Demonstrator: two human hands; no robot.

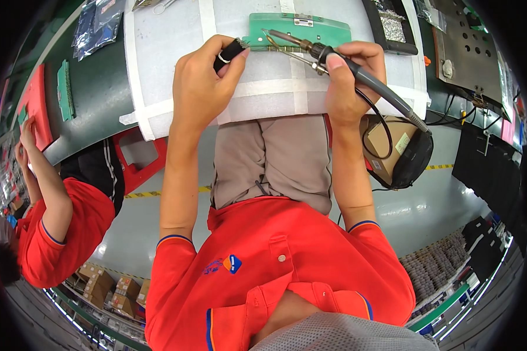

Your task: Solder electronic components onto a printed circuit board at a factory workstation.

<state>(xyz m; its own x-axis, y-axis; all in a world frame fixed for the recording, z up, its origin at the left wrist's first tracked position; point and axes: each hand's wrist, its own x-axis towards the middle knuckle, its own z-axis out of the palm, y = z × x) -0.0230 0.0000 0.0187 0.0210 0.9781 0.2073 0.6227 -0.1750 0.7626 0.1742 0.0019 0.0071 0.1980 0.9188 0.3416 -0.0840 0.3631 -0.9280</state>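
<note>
My left hand (200,82) pinches a short black tube (231,52) with a white ring and fine wire-like strands at its right end. These strands reach the left end of a green plate (328,30), which carries a small metal hinge-like piece (303,20) and a row of small pins along its near edge. In my right hand (351,88) is a soldering iron (363,75), held like a pen. Its tip (268,31) points left above the plate, with a thin brass-coloured guide tube (295,57) beneath it. I cannot tell whether the tip touches anything.
White padding (164,64) with tape strips covers the bench. A black tray (395,26) holding silvery material stands at the far right, near a perforated metal box (468,52). The iron's cable hangs past a cardboard box (386,143). On the left, a co-worker (64,216) handles a red tray (36,108).
</note>
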